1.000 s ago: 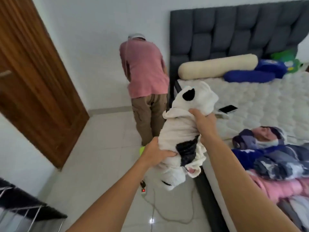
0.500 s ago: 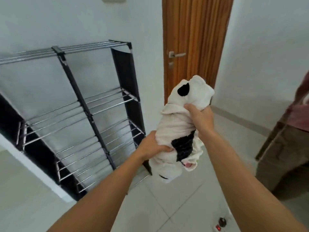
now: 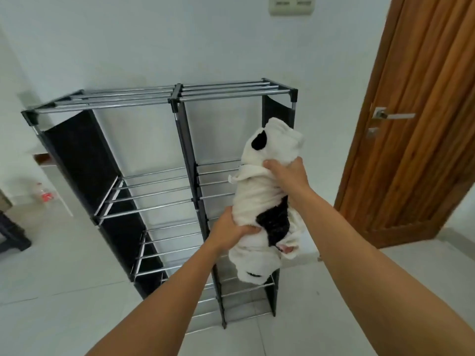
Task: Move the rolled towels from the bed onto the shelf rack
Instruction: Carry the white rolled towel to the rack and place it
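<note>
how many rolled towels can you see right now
1. The white-and-black rolled towel is held in front of the shelf rack, left hand low, right hand high. No towels on visible rack shelves.

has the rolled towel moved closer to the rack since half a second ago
Yes. The rolled towel, in the left hand and right hand, was beside the door then; now it hangs in front of the rack, over its right column.

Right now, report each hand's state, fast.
Left hand: closed on the lower part of the rolled towel.
Right hand: closed on the same towel's upper part, in front of the shelf rack.
</note>
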A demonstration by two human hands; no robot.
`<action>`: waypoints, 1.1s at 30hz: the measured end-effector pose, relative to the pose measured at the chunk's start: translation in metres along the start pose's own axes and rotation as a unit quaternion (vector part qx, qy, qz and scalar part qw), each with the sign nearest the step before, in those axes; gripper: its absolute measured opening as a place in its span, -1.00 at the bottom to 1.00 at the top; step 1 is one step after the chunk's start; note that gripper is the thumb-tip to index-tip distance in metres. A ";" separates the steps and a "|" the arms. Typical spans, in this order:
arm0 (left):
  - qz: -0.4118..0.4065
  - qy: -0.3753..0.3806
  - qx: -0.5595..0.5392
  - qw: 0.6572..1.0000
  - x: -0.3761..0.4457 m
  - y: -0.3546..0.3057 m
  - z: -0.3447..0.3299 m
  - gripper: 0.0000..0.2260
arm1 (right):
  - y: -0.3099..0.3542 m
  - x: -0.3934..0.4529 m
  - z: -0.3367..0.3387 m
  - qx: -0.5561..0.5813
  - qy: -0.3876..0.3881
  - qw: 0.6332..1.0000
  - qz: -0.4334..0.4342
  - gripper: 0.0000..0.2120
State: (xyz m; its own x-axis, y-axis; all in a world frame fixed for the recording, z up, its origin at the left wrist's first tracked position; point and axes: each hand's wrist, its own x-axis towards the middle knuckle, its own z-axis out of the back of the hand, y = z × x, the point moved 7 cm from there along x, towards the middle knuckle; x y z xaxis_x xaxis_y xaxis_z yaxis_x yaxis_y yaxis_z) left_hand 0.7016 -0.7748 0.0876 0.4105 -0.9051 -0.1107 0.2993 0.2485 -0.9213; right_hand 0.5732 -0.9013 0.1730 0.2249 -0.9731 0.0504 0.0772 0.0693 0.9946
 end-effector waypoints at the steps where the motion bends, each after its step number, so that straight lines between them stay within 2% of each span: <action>1: 0.004 -0.006 -0.002 1.000 0.017 -0.002 0.005 -0.27 | 0.003 0.018 -0.010 -0.003 0.013 1.000 0.001 -0.24; 4: 0.006 -0.020 -0.021 1.000 0.067 -0.009 0.019 -0.19 | 0.009 0.069 -0.039 -0.017 0.038 0.999 0.000 -0.17; 7: 0.007 -0.023 -0.019 1.000 0.120 -0.020 0.033 -0.20 | 0.011 0.118 -0.065 -0.045 0.036 0.998 -0.007 -0.13; 11: 0.015 -0.008 -0.009 1.000 0.165 -0.041 0.044 -0.46 | 0.016 0.170 -0.090 -0.091 0.026 0.996 -0.002 -0.14; 14: 0.054 0.024 -0.005 0.998 0.189 -0.046 0.047 -0.63 | 0.014 0.199 -0.105 -0.118 0.043 0.992 -0.020 -0.17; 19: 0.142 0.085 -0.022 0.986 0.207 -0.036 0.041 -0.46 | -0.009 0.218 -0.117 -0.162 0.107 0.978 -0.082 -0.35; 21: 0.155 0.106 -0.016 0.982 0.211 -0.037 0.042 -0.37 | -0.017 0.216 -0.115 -0.208 0.122 0.966 -0.097 -0.35; 23: 0.168 0.115 -0.004 0.979 0.215 -0.038 0.046 -0.37 | -0.021 0.216 -0.110 -0.261 0.129 0.952 -0.092 -0.34; 25: 0.183 0.088 -0.013 0.979 0.221 -0.040 0.053 -0.34 | -0.026 0.217 -0.103 -0.307 0.133 0.938 -0.086 -0.35; 28: 0.204 0.026 -0.003 0.979 0.233 -0.036 0.056 -0.31 | -0.035 0.215 -0.095 -0.319 0.145 0.931 -0.104 -0.24; 30: 0.220 0.025 -0.061 0.973 0.235 -0.033 0.045 -0.36 | -0.042 0.213 -0.094 -0.309 0.152 0.931 -0.118 -0.18; 33: 0.214 0.014 -0.137 0.967 0.243 -0.033 0.029 -0.44 | -0.046 0.219 -0.094 -0.300 0.145 0.936 -0.114 -0.20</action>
State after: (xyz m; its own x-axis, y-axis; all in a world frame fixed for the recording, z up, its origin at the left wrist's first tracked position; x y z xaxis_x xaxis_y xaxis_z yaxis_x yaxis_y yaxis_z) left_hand 0.8162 -0.9932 0.1018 0.4214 -0.7493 -0.5108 -0.1339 0.5057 -0.8522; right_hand 0.7099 -1.0969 0.1296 0.3833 -0.8832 -0.2702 0.6667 0.0622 0.7427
